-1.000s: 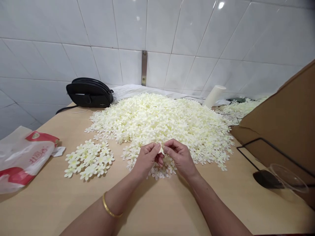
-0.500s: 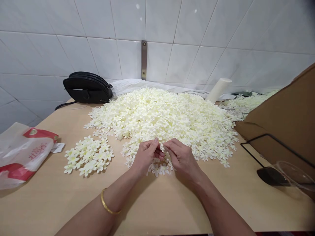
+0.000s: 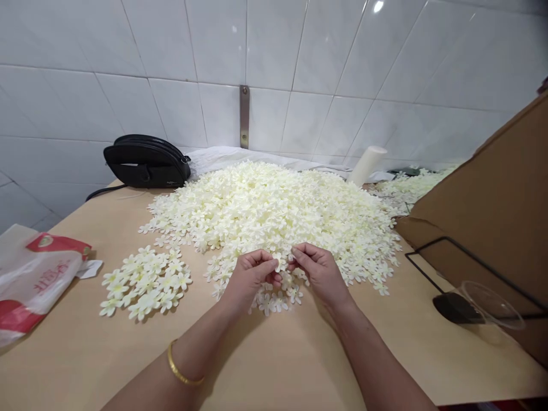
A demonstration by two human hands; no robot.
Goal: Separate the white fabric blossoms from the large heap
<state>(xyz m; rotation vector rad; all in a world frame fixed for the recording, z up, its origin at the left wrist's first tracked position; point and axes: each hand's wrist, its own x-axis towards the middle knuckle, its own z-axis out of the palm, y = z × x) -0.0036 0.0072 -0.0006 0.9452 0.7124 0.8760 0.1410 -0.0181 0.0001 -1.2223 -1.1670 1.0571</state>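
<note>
A large heap of cream-white fabric flowers (image 3: 274,211) covers the middle of the wooden table (image 3: 278,359). At its near edge my left hand (image 3: 248,279) and my right hand (image 3: 319,271) meet, both pinching one small cream flower (image 3: 283,264) between fingertips. A gold bangle (image 3: 180,371) sits on my left wrist. A few loose flowers (image 3: 274,301) lie just under my hands. To the left, apart from the heap, lies a small flat group of flowers (image 3: 145,281).
A black bag (image 3: 145,162) stands at the back left by the tiled wall. A red and white plastic bag (image 3: 29,279) lies at the left edge. A brown cardboard box (image 3: 492,211), a black wire frame (image 3: 471,260) and a clear plastic cup (image 3: 492,305) are at the right. A white cylinder (image 3: 366,165) leans behind the heap.
My hands have stayed together at the heap's near edge, fingers shifting slightly on the flower. The view has drifted a little.
</note>
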